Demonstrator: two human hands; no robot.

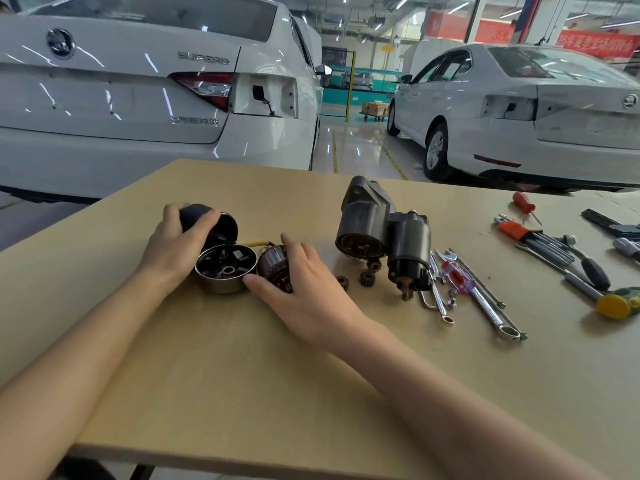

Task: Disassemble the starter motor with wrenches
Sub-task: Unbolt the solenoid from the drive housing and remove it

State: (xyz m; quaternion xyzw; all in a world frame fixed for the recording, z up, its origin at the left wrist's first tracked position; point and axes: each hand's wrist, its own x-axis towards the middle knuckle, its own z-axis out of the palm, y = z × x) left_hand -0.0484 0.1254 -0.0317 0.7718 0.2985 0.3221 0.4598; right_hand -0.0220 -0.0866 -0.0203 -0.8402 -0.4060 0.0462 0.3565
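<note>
Behind a pale wooden table [207, 393] stand two white cars, and on it the left hand [173, 244] grips a dark cylindrical motor casing [221, 221], the right hand [304, 289] curls round a copper-wound armature [272, 268], while the grey starter motor housing [374, 226] lies near chrome wrenches [485, 306].

Workshop hall: two white cars [145, 98] behind pale wood surface [242, 375], glossy floor [349, 147], ceiling strip lights [457, 8], red banners [595, 43].
</note>
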